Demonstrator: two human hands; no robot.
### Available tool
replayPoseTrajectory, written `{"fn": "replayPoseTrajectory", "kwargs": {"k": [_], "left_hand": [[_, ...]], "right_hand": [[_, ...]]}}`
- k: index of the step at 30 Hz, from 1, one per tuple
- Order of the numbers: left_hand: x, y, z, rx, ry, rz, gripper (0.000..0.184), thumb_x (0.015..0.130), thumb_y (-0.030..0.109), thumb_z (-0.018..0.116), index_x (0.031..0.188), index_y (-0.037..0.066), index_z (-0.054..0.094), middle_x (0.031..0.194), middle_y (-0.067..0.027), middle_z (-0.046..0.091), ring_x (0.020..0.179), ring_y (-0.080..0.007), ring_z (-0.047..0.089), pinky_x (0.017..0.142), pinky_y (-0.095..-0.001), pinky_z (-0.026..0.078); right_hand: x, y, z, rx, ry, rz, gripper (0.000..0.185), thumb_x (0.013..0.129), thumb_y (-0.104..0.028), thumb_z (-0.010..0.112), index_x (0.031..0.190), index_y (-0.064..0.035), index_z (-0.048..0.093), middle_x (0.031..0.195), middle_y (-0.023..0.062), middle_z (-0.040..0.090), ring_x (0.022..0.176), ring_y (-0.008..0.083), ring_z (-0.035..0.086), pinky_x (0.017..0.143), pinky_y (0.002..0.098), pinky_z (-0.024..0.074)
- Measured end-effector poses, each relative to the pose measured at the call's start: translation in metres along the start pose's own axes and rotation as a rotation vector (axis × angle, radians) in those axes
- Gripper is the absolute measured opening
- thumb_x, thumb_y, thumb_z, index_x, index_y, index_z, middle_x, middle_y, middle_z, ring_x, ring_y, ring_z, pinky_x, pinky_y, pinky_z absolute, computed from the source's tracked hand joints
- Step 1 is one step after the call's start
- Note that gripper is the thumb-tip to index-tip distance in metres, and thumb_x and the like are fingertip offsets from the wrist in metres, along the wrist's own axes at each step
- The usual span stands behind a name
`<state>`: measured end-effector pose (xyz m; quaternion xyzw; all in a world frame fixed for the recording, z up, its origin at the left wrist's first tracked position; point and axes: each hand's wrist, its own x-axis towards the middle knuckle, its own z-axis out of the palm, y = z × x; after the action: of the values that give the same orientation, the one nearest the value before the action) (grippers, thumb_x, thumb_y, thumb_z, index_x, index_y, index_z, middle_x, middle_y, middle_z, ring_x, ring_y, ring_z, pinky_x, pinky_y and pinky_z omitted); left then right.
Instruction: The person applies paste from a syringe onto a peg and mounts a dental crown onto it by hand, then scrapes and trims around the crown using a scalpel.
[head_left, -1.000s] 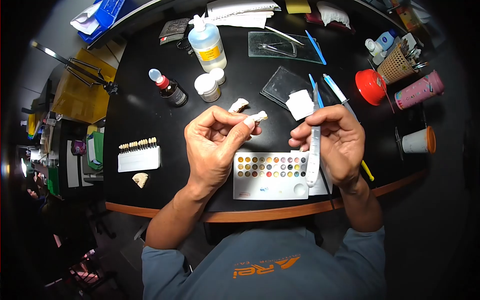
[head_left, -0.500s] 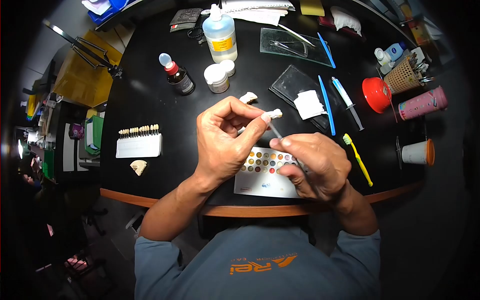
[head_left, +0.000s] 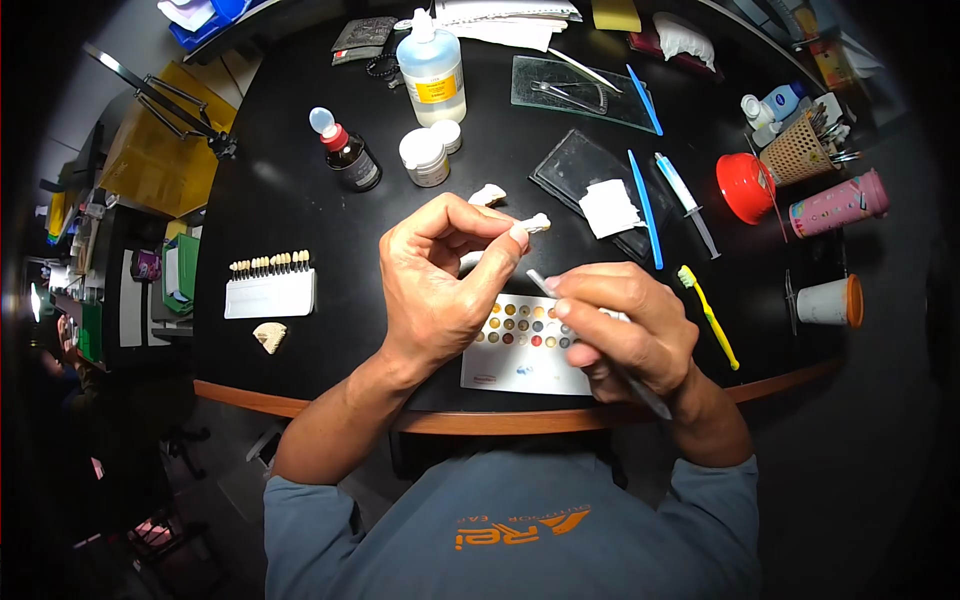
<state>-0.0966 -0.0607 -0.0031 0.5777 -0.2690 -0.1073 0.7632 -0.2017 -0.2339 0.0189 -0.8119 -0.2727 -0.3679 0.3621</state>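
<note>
Between thumb and index finger, my left hand (head_left: 450, 275) pinches a small white dental piece (head_left: 537, 223), which looks like a row of teeth and juts out to the right. A slim grey pencil-like tool (head_left: 645, 392) is gripped in my right hand (head_left: 632, 320). Its upper end sits below and apart from the dental piece, and I cannot make out what kind of tip it has. Under both hands lies a white card with rows of coloured dots (head_left: 525, 372), partly covered by my fingers. Another whitish cast piece (head_left: 488, 194) rests just behind my left hand.
At left are a tooth shade guide (head_left: 268, 293) and a cream wedge-shaped piece (head_left: 269, 337). Behind stand a brown bottle (head_left: 352, 165), white jars (head_left: 425, 160) and a large bottle (head_left: 432, 80). To the right lie a syringe (head_left: 687, 200), a yellow toothbrush (head_left: 710, 320) and a cup (head_left: 828, 303).
The grey tool's upper end has drawn away from the dental piece, down and slightly left, and its lower end now shows beneath my right hand. The whole view has shifted slightly.
</note>
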Motion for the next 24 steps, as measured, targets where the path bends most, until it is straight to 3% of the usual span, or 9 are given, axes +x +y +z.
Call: {"fn": "replayPoseTrajectory", "kwargs": {"k": [4, 9, 16, 24], "left_hand": [[-0.002, 0.003, 0.002, 0.056, 0.016, 0.086, 0.010, 0.093, -0.007, 0.073, 0.093, -0.001, 0.065, 0.095, -0.0135, 0.074, 0.085, -0.0116, 0.071, 0.078, -0.0258, 0.057], [-0.005, -0.001, 0.003, 0.052, 0.004, 0.138, 0.011, 0.092, -0.008, 0.073, 0.095, -0.002, 0.065, 0.096, -0.0127, 0.074, 0.085, -0.0109, 0.070, 0.077, -0.0246, 0.057], [-0.006, 0.005, 0.008, 0.093, 0.049, 0.129, 0.016, 0.084, -0.010, 0.077, 0.098, -0.006, 0.072, 0.092, -0.0117, 0.074, 0.083, -0.0130, 0.073, 0.077, -0.0242, 0.058], [-0.002, 0.001, 0.005, 0.228, -0.016, 0.377, 0.013, 0.076, -0.013, 0.076, 0.086, -0.005, 0.074, 0.086, -0.0147, 0.075, 0.078, -0.0166, 0.074, 0.071, -0.0257, 0.057]], "right_hand": [[-0.001, 0.001, 0.000, -0.025, 0.108, 0.039, 0.021, 0.091, 0.002, 0.075, 0.110, 0.0051, 0.068, 0.094, 0.0172, 0.073, 0.082, 0.0295, 0.075, 0.067, 0.0353, 0.0617], [-0.010, 0.004, 0.004, -0.046, 0.221, 0.079, 0.027, 0.081, 0.010, 0.078, 0.103, 0.0016, 0.065, 0.089, 0.0142, 0.071, 0.077, 0.0281, 0.073, 0.066, 0.0356, 0.0604], [-0.005, 0.005, 0.004, -0.116, 0.190, 0.056, 0.029, 0.079, 0.009, 0.081, 0.102, 0.0003, 0.066, 0.089, 0.0132, 0.070, 0.078, 0.0265, 0.072, 0.067, 0.0355, 0.0585], [-0.005, 0.004, 0.003, -0.137, 0.158, 0.024, 0.027, 0.074, 0.009, 0.084, 0.096, 0.0014, 0.070, 0.086, 0.0115, 0.070, 0.073, 0.0245, 0.069, 0.061, 0.0327, 0.0564]]}}
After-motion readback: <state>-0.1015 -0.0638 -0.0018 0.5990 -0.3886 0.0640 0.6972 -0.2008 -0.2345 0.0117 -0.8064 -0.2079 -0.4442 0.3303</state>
